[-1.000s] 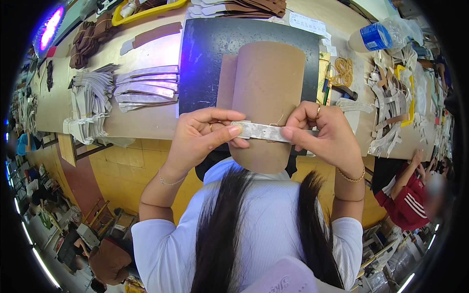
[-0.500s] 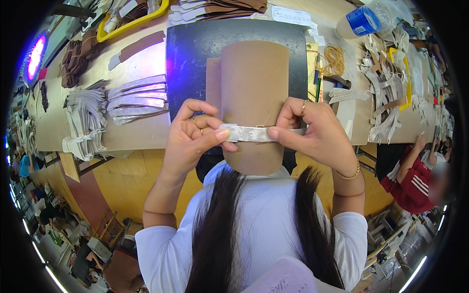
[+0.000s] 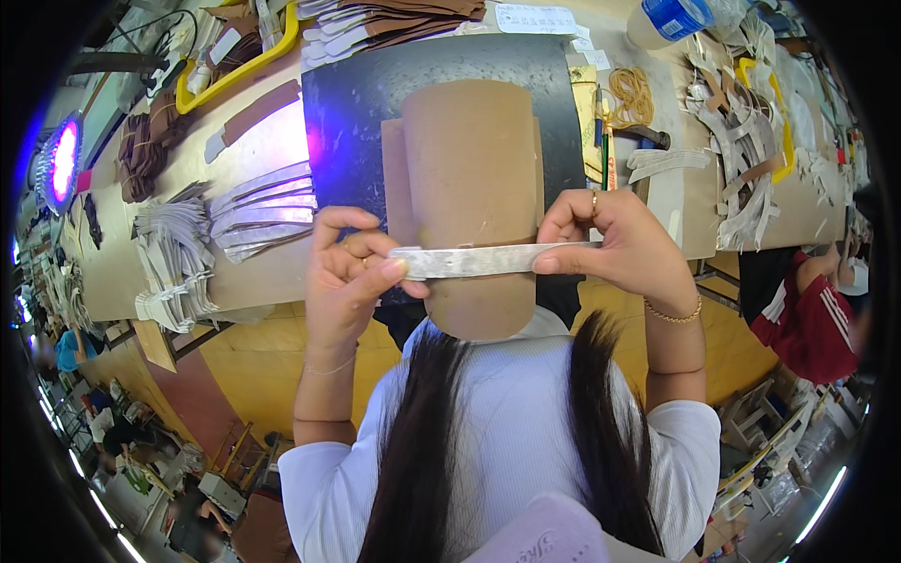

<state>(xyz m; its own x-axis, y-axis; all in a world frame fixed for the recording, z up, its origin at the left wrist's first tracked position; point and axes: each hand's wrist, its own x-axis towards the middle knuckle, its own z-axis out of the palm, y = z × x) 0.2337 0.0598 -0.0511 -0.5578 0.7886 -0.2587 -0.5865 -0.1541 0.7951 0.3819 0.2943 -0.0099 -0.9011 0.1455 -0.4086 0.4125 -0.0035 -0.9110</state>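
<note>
Strip (image 3: 483, 262), pale grey and narrow, is held crosswise in front of the person, over the near part of a brown curved board (image 3: 469, 159). The left hand (image 3: 338, 277) has a narrow grip on its left end, thumb on top and fingertips beneath. The right hand (image 3: 629, 249) pinches it farther right, thumb foremost, with the forefinger bent behind. Gripping at two separate places appears to serve to hold the strip straight and level. Whether it presses on the board or lies just clear cannot be determined.

The board lies lengthwise on a black mat (image 3: 554, 103), its rounded near end toward the person, presumably so the strip can cross it within reach of both hands. The mat rests on the table (image 3: 94, 263).

Left of the mat, pale strips (image 3: 263, 211) are fanned out, apparently for easy separate pick-up; a grey bundle (image 3: 174, 235) lies just beside them. Right of the mat are a yellow string coil (image 3: 629, 94) and, farther off, a blue-labelled jar (image 3: 678, 17).
</note>
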